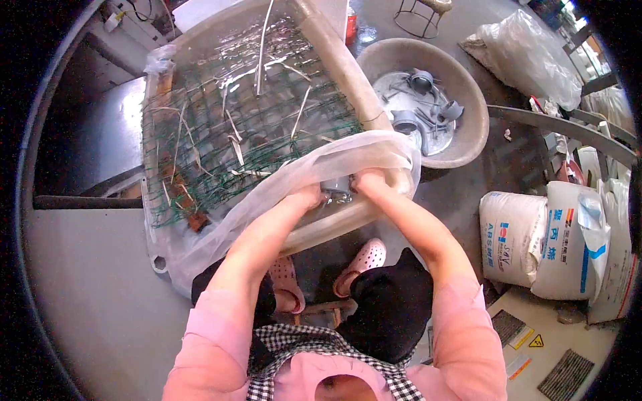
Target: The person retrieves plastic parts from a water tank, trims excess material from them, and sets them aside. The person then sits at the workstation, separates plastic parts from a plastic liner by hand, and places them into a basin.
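Just inside the near rim of a water-filled tub (344, 70) is a grey round plastic part (336, 185), held between my two hands. My left hand (311, 194) is closed at its left side, and my right hand (366, 180) has its fingers curled against its right side. Some fingertips are hidden behind the part and the hands. A translucent plastic sheet (267, 194) drapes over the near rim, around my wrists. Green netting (261, 140) with pale strips on it lies across the tub.
To the right stands a round basin (471, 87) with several grey plastic parts (421, 81) inside. Filled white sacks (511, 234) are stacked farther right, near a curved metal bar (568, 117). A stool (428, 10) stands at the back. My feet in pink clogs (361, 264) are below the tub.
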### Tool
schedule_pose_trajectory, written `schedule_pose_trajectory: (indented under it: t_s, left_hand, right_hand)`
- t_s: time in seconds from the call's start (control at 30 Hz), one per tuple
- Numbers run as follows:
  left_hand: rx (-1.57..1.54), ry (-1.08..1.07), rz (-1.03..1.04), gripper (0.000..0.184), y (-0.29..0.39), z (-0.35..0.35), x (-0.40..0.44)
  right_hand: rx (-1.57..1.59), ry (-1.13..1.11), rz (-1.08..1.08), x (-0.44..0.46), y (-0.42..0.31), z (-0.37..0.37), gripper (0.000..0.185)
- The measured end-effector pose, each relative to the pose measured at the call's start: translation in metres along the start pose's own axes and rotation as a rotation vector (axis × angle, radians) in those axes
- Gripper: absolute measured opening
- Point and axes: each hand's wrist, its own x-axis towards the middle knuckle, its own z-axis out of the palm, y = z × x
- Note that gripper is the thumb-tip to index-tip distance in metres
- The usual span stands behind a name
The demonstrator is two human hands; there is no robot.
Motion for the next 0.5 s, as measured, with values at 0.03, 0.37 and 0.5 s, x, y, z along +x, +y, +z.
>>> schedule_pose_trajectory:
  t_s: [0.03,0.37,0.5]
  left_hand:
    - [0.067,-0.043,0.039,0.041,0.001,-0.006,-0.004]
    - [-0.163,-0.150,-0.070,0.038,-0.009,-0.035,-0.011]
    - [0.007,-0.211,0.180,0.040,-0.001,-0.057,-0.021]
  right_hand:
    - [-0.052,0.101,-0.086,-0.006,-0.003,-0.010,0.048]
    - [0.017,-0.014,-0.202,-0.053,-0.015,-0.076,0.053]
    - [-0.003,0.278,-0.317,-0.064,-0.002,-0.071,0.060]
